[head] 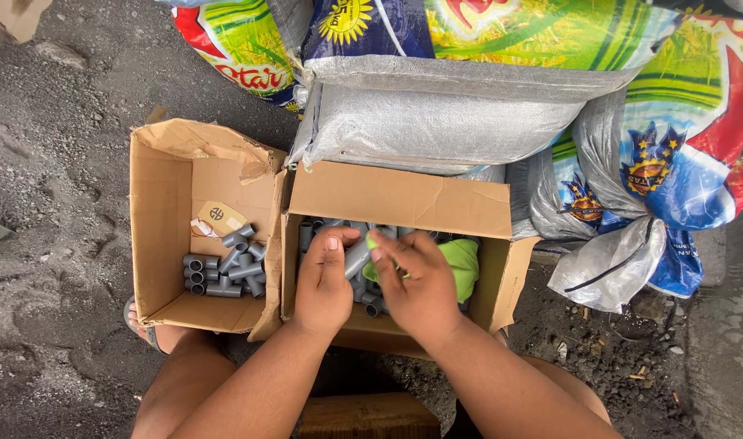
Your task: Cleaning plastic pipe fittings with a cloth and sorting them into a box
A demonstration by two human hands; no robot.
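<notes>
Both hands in the right box (pixel 404 199), over grey fittings.
Your left hand (pixel 324 280) curls round a fitting (pixel 357 257); your right hand (pixel 416 280) pinches a green cloth (pixel 462 262). A loose grip could drop the fitting among the others.

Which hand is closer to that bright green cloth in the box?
Right. The right hand lies against the green cloth, seemingly touching it; the left hand is farther left, over grey pipe fittings.

Outdoor work yard: gritty ground (pixel 54 162), stacked woven sacks (pixel 436 114).
</notes>
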